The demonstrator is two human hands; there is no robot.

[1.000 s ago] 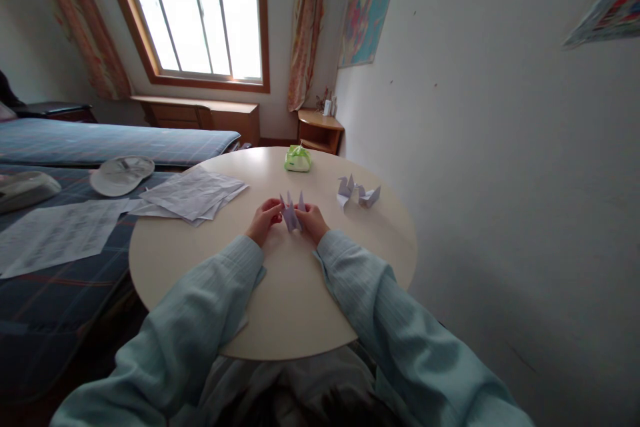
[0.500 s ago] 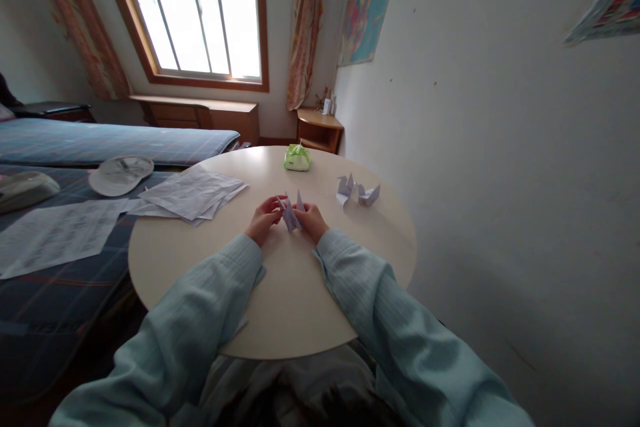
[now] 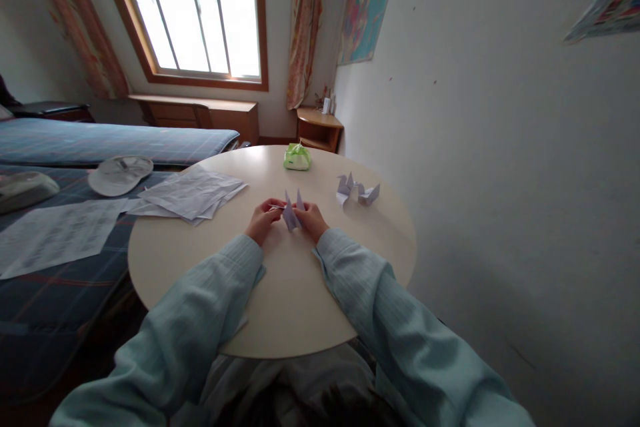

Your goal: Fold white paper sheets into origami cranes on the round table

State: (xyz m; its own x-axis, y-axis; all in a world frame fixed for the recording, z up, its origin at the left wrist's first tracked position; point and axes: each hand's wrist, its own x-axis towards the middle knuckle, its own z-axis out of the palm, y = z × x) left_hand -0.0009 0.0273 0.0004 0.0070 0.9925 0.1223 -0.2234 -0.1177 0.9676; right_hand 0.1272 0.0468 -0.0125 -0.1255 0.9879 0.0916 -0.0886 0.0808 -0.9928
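A folded white paper crane is held just above the middle of the round table. My left hand pinches a thin pointed part of it on the left side. On the opposite side my right hand grips the paper, thumb and fingers closed on it. Two upright points of the paper stand up between the hands. To the right on the table sit two finished-looking paper cranes, one with raised wings and one lower beside it. My fingertips partly hide the held paper.
A green tissue pack stands at the table's far side. Loose paper sheets overlap the left table edge. A white cap and a printed sheet lie on the plaid bed. The wall rises close on the right.
The thin part on the left of the paper has dropped from slanting upward to nearly level, with my left fingers now closed around it. My right hand has stayed put.
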